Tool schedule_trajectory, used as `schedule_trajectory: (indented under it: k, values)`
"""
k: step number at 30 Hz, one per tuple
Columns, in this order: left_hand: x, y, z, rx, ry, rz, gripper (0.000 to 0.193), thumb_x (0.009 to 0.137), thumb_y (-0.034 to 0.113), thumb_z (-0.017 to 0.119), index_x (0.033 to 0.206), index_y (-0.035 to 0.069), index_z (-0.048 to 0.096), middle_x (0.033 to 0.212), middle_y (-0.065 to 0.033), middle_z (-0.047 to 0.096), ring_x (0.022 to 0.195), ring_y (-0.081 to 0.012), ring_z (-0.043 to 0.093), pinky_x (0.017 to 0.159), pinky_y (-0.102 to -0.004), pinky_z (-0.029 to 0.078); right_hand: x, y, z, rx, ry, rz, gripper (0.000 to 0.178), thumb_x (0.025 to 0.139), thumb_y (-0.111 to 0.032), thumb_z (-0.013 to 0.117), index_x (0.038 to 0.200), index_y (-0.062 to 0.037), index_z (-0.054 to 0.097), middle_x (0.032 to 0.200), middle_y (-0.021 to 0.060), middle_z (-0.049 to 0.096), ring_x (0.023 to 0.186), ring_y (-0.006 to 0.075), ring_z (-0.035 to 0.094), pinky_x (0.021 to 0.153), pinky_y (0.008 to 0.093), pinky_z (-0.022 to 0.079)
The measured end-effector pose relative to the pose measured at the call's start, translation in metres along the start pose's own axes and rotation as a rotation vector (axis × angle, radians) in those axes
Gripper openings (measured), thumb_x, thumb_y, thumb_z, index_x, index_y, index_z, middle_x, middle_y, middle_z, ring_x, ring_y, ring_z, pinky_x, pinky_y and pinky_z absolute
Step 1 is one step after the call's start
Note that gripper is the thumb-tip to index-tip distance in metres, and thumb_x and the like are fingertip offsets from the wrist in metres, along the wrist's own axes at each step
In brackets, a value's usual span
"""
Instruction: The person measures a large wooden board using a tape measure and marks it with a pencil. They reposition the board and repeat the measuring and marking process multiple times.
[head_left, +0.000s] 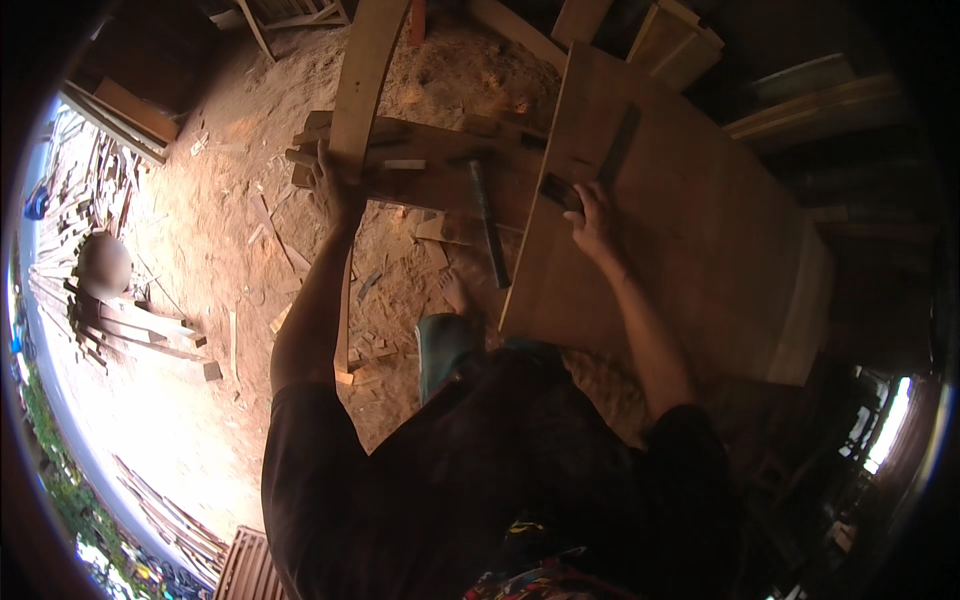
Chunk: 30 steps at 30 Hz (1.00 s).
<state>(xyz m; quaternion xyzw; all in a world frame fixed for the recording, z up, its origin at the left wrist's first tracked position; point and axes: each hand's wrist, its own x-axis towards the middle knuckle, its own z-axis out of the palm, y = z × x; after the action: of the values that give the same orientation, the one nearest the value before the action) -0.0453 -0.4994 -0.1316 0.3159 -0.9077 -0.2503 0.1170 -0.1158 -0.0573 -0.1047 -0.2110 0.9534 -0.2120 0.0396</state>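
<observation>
My left hand (337,195) is closed on the edge of a long pale wooden board (357,100), which rises away from me across a low wooden bench (430,185). Below that hand, the board's lower part runs on as a thin edge. My right hand (594,222) grips a small dark block-like piece (562,192) over the left edge of a wide brown wooden panel (690,230). What that piece is, I cannot make out. Between my hands a hammer-like tool (488,225) with a dark handle lies across the bench.
A dark strip (620,140) lies on the panel. Wood offcuts (275,230) litter the dirt floor. Stacked boards (675,45) stand at the far right, with more timber (150,330) piled in bright light at left. My bare foot (453,290) is beside the bench.
</observation>
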Motion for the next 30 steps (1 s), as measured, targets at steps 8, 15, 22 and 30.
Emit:
schedule_trajectory:
  k: [8,15,22,30]
  values:
    - [-0.013,-0.010,-0.002,-0.203,0.117,0.091,0.102,0.081,0.046,0.083,0.160,0.013,0.028,0.143,-0.0241,0.047,0.133,-0.0433,0.047,0.109,-0.0536,0.040,0.022,-0.140,0.053,0.000,-0.060,-0.389,0.053,0.079,-0.005,0.077,0.129,0.0000,0.061,0.128,0.0169,0.057,0.122,0.0343,0.056,0.096,0.0445,0.053]
    - [-0.108,-0.040,-0.024,-0.269,0.128,-0.131,0.084,0.097,0.040,0.071,0.161,0.006,0.027,0.143,-0.0252,0.044,0.131,-0.0387,0.049,0.105,-0.0520,0.046,0.047,-0.195,0.115,-0.044,-0.194,-0.416,0.043,0.087,-0.006,0.065,0.129,0.0023,0.060,0.127,0.0147,0.056,0.123,0.0311,0.055,0.099,0.0416,0.053]
    - [-0.216,-0.079,0.010,-0.472,-0.060,-0.391,0.080,0.099,0.035,0.071,0.161,0.009,0.027,0.144,-0.0215,0.046,0.124,-0.0334,0.055,0.096,-0.0487,0.052,0.017,-0.186,0.093,0.089,-0.070,-0.395,0.042,0.090,-0.008,0.064,0.131,0.0008,0.062,0.132,0.0163,0.055,0.124,0.0338,0.055,0.102,0.0418,0.051]
    - [-0.231,-0.068,0.056,-0.756,-0.145,-0.289,0.074,0.099,0.021,0.071,0.159,0.008,0.030,0.135,-0.0188,0.052,0.113,-0.0307,0.062,0.085,-0.0436,0.058,-0.136,-0.055,0.004,0.422,0.184,0.063,0.031,0.093,-0.007,0.068,0.124,-0.0045,0.065,0.115,0.0148,0.064,0.110,0.0327,0.063,0.095,0.0416,0.052]
